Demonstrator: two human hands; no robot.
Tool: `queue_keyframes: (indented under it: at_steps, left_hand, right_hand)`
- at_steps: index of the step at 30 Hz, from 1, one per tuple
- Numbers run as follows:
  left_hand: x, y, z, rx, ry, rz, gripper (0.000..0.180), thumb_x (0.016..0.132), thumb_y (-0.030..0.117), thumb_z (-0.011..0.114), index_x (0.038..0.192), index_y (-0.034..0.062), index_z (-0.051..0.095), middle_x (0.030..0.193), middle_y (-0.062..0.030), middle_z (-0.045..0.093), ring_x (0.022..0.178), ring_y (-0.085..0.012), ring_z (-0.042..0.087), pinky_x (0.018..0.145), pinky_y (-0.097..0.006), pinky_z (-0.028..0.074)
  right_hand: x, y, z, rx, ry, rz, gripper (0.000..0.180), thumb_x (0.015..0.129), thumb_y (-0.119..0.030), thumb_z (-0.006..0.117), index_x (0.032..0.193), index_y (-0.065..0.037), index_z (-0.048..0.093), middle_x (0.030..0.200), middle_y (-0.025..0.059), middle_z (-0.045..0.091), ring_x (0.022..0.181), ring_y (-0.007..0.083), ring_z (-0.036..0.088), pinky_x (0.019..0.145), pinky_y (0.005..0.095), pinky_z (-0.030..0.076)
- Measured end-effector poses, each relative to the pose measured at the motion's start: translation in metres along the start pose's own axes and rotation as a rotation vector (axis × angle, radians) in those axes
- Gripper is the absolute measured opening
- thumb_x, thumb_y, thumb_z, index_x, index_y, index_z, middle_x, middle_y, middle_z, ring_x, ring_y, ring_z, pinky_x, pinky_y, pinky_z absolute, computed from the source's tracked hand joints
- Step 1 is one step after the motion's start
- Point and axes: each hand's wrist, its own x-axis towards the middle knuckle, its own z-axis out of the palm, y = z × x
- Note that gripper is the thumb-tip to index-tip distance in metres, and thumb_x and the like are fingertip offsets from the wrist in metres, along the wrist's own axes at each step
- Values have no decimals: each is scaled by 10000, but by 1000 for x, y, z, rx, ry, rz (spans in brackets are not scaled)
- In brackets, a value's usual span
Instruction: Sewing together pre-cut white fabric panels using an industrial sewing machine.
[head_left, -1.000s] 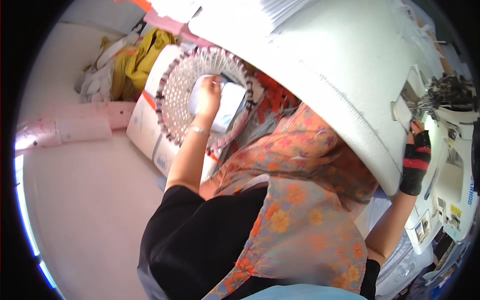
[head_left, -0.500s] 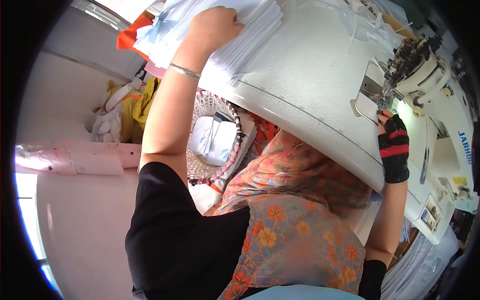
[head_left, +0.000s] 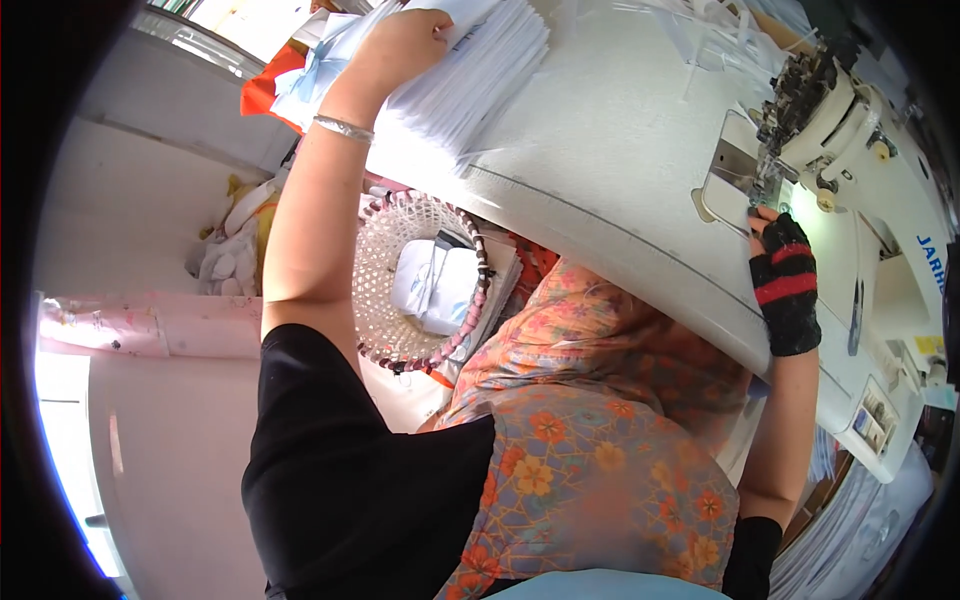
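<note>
Spanning the top: white sewing table (head_left: pixel 600 130), sewing machine (head_left: pixel 903 185) on its right. Stack of thin white pieces (head_left: pixel 475 85) on table, left side; woven basket (head_left: pixel 380 285) below the edge. Right hand (head_left: pixel 785 262), black-red fingerless glove (head_left: pixel 795 325), beside needle area (head_left: pixel 772 185), fingers bent, can't tell if gripping. Left hand (head_left: pixel 402 45) over stack, fingers curled, grip unclear.

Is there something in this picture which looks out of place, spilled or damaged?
Nothing stands out as spilled or damaged. One small oddity is the unmatched hands: the right hand wears a black glove with red stripes, while the left hand, at the white stack, has none.
</note>
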Motion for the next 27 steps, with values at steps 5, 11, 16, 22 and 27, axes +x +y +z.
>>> queue_keyframes:
  at_steps: [5, 11, 16, 22, 27]
  left_hand:
    - [-12, 109, -4, -109, -105, 402, 342, 806, 155, 566, 1109, 44, 680, 932, -220, 681, 901, -399, 646, 843, -458, 507]
    - [-61, 232, 82, -541, -359, 596, 295, 826, 152, 561, 1054, -14, 648, 902, -254, 661, 892, -441, 627, 830, -500, 493]
    - [-68, 266, 81, -633, -571, 394, 264, 863, 241, 589, 900, -17, 633, 858, -250, 655, 850, -434, 632, 807, -501, 498]
    - [-56, 253, 118, -526, -45, 696, 221, 840, 211, 652, 928, 9, 645, 1064, -166, 649, 943, -357, 628, 843, -462, 508]
    - [-52, 253, 133, -618, 66, 755, 337, 802, 153, 686, 1110, 33, 616, 1193, -169, 598, 1092, -348, 580, 952, -420, 474]
  right_hand:
    - [-2, 1, 2, 4, 58, -42, 205, 821, 37, 620, 1022, -1, 638, 1061, 128, 676, 983, 279, 661, 864, 345, 531]
    - [-2, -12, -4, 56, 97, -1, 259, 812, 16, 625, 1052, -64, 679, 1138, 135, 663, 1013, 335, 637, 889, 396, 517]
    - [-6, -23, -9, 53, 56, -63, 295, 783, 30, 603, 1061, -55, 653, 1165, 141, 647, 1032, 341, 627, 905, 405, 513]
    - [-3, -24, -5, -22, -15, -75, 233, 776, 29, 582, 987, -36, 655, 1100, 131, 653, 1008, 332, 625, 883, 410, 519]
    - [-3, -23, -7, -8, -29, -46, 227, 793, 34, 563, 985, -35, 664, 1086, 128, 655, 1001, 331, 623, 881, 408, 515]
